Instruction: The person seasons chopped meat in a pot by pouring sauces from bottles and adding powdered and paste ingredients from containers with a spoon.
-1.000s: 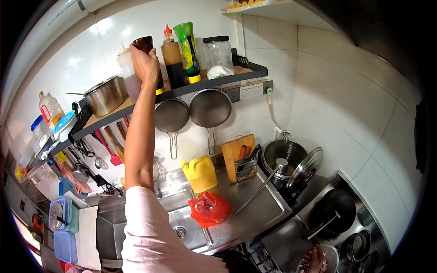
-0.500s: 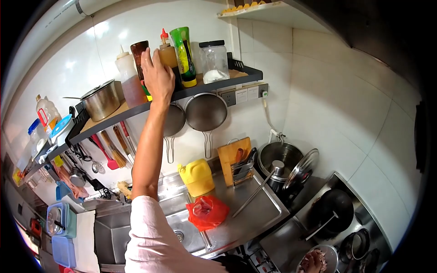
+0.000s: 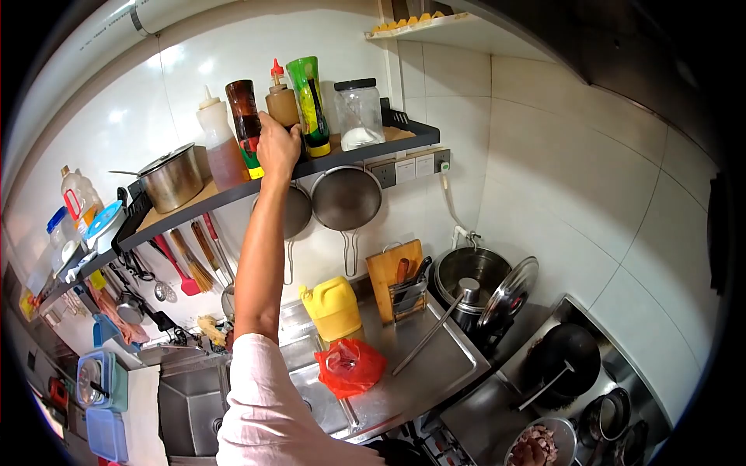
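Note:
My left hand (image 3: 278,147) reaches up to the wall shelf, fingers closed around the lower part of a squeeze bottle (image 3: 281,102) with a red nozzle and brown sauce. Just left of it stand a dark brown bottle (image 3: 245,116) and a clear squeeze bottle (image 3: 217,144) of reddish liquid. A green and yellow bottle (image 3: 311,105) and a black-lidded jar (image 3: 360,115) with white contents are on its right. At the bottom right, my right hand (image 3: 531,453) appears partly over cut meat in a metal bowl (image 3: 569,443); its fingers are hard to make out.
Below the shelf (image 3: 420,136) hang strainers (image 3: 346,198) and utensils. A yellow jug (image 3: 332,309) and red plastic bag (image 3: 351,369) sit by the sink (image 3: 190,396). A knife rack (image 3: 408,299), large pot (image 3: 470,268) and black wok (image 3: 567,357) stand on the right.
My left hand has come down along the red-nozzled squeeze bottle, and its outstretched fingers have closed around it. The view has shifted slightly. My right hand is less distinct over the meat.

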The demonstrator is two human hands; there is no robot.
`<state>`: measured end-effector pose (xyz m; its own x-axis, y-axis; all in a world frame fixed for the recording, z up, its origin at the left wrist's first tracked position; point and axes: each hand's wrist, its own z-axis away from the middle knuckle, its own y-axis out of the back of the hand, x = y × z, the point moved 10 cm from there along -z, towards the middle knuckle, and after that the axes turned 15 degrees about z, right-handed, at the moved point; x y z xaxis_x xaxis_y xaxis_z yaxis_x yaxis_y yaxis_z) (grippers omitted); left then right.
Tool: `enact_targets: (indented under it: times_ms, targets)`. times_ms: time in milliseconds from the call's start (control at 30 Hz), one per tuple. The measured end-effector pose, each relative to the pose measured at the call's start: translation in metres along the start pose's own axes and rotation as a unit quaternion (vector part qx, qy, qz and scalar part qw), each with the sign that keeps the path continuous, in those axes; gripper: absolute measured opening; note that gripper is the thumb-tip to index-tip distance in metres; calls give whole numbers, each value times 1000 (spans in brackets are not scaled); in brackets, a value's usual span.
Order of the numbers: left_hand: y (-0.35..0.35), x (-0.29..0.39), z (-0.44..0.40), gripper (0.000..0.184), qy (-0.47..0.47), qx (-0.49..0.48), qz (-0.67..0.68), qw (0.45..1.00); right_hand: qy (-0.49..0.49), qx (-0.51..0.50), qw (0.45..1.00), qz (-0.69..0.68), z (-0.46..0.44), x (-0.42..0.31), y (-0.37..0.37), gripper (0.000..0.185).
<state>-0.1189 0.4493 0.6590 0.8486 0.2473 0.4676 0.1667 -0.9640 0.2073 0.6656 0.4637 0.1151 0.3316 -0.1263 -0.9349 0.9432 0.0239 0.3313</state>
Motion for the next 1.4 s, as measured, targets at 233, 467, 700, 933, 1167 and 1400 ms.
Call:
enact_targets:
  times_ms: [233,467,700,933,1167,1400]
  targets:
    - [-7,-6,-10,74,63,-17,5,998,-44,-42,998,-19,2,9,-6,40]
    - [4,8,-5,65,23,20,21,999,-57,-38,997,-19,5,7,-9,40]
    - [39,92,6,63,-115,-14,370,922,4,9,1000,14,14,-8,0,38]
    - [-89,162,174,56,-18,-282,658,698,-43,16,997,-67,15,23,3,34]
    - [-180,246,433,75,108,-418,725,537,-82,100,990,-54,59,25,42,31]
    - [-166,315,601,80,174,-516,738,400,-163,221,959,-75,142,81,85,35]
